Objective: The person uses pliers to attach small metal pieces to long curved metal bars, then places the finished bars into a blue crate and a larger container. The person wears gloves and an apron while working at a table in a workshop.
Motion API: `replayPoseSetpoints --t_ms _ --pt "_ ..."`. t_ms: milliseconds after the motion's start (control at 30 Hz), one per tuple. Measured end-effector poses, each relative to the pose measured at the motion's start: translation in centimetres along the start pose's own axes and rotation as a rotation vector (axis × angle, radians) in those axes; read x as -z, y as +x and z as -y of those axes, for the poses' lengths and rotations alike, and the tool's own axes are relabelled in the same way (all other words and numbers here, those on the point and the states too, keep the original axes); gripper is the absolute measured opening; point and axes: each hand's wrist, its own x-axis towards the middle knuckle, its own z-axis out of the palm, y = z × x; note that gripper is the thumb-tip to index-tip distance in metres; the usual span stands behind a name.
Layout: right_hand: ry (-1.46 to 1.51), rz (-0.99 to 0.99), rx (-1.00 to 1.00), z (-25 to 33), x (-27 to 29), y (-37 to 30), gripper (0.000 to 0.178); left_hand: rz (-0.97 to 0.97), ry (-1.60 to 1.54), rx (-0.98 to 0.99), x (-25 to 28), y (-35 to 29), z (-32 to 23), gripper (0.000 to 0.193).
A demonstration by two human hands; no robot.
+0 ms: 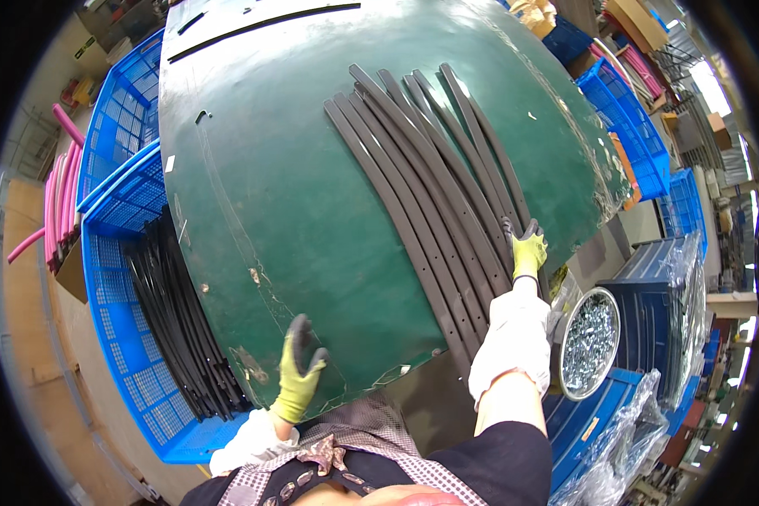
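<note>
My left hand (298, 371), in a yellow-green glove with grey fingertips, hovers over the near edge of the green table (270, 194). Its thumb and fingers are apart and hold nothing. To its right, several long, slightly curved dark strips (430, 202) lie side by side, with small holes along their near parts. My right hand (526, 249), gloved the same way, is at the right side of this row. Its thumb and fingers straddle the rightmost strip (504, 167), which passes between them. The palm side is hidden.
At my left stands a blue crate (110, 320) holding black strips (177, 320), with another blue crate (114, 118) beyond. A round pan (562, 371) of small metal pieces is by my right forearm. One black strip (261, 28) lies at the table's far side.
</note>
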Motion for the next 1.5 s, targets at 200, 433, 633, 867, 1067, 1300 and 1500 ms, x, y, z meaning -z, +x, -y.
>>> replayPoseSetpoints --t_ms 200,433,633,867,1067,1300,1500 --pt "0.141 0.168 0.212 0.4 3.8 -3.4 0.1 0.045 0.045 0.014 -8.0 3.8 -0.4 0.084" --pt "0.732 0.405 0.303 6.1 2.4 -15.1 0.108 -0.088 0.24 0.083 -8.8 5.7 0.7 0.105" --pt "0.666 0.586 0.347 11.2 5.5 -22.4 0.097 0.052 -0.007 0.247 -3.6 6.2 -2.9 0.097" --pt "1.347 0.878 0.2 13.4 6.0 -25.2 0.057 0.018 -0.023 0.254 -1.0 5.5 -2.0 0.088" --pt "1.362 0.864 0.296 16.4 6.9 -29.5 0.053 0.026 0.0 0.275 5.6 3.1 -0.6 0.089" --pt "1.235 0.779 0.496 18.7 6.6 -37.0 0.055 -0.042 0.1 0.381 11.1 -2.5 0.3 0.089" --pt "1.266 0.961 0.413 20.3 7.3 -43.7 0.059 -0.152 0.389 0.299 13.5 -9.0 1.2 0.094"
